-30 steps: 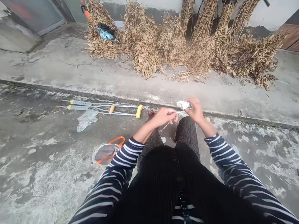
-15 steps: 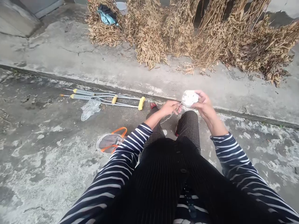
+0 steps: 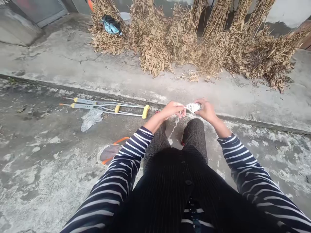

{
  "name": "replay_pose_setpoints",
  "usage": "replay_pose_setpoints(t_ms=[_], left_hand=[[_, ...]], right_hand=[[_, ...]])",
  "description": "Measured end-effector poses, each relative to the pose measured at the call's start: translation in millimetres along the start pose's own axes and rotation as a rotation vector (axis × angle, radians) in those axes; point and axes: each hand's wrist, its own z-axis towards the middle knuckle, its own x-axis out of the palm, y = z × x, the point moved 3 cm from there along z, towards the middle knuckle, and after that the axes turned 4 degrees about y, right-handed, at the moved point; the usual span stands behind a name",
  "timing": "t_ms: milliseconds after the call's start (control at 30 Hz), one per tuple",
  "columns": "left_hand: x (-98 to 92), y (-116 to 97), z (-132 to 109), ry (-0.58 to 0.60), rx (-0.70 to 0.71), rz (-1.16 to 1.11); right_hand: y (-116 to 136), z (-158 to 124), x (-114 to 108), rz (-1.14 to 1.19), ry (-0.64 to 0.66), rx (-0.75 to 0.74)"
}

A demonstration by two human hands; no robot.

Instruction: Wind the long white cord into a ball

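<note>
My right hand [image 3: 206, 110] grips a small bundle of white string [image 3: 193, 107] from its right side, fingers curled round it. A short strand runs from the bundle to my left hand [image 3: 175, 109], which is closed and pinches the string. Below my left hand a loose white tail [image 3: 174, 127] hangs between my legs toward a small pale round thing [image 3: 170, 141]. Both hands are held in front of my knees, a little apart. My left fingers partly hide the strand.
Crutches [image 3: 109, 106] with yellow pads lie on the ground to the left, beside a clear plastic bag [image 3: 91, 119]. An orange-handled bag [image 3: 109, 152] is near my left arm. A low concrete step [image 3: 85, 72] runs ahead, with dried plant bundles [image 3: 155, 42] against the wall.
The white bundle has turned and looks narrower, and my right hand has moved slightly left and down. My left hand has shifted a little left; the hanging string tail shows more.
</note>
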Motion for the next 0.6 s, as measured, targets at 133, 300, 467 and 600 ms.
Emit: replay_pose_setpoints(t_ms=[133, 300, 467, 600], left_hand=[[-10.4, -1, 15, -0.064, 0.024, 0.159], [-6.8, 14, 27, -0.104, 0.115, 0.257], [4.5, 48, 26, -0.091, 0.047, 0.02], [12.0, 58, 22, -0.042, 0.047, -0.07]], right_hand=[[-2, -9, 6, 0.474, 0.357, 0.157], [10, -26, 9, 0.894, 0.455, 0.234], [21, -26, -4, 1.054, 0.254, 0.137], [27, -11, -27, 1.046, 0.086, 0.123]])
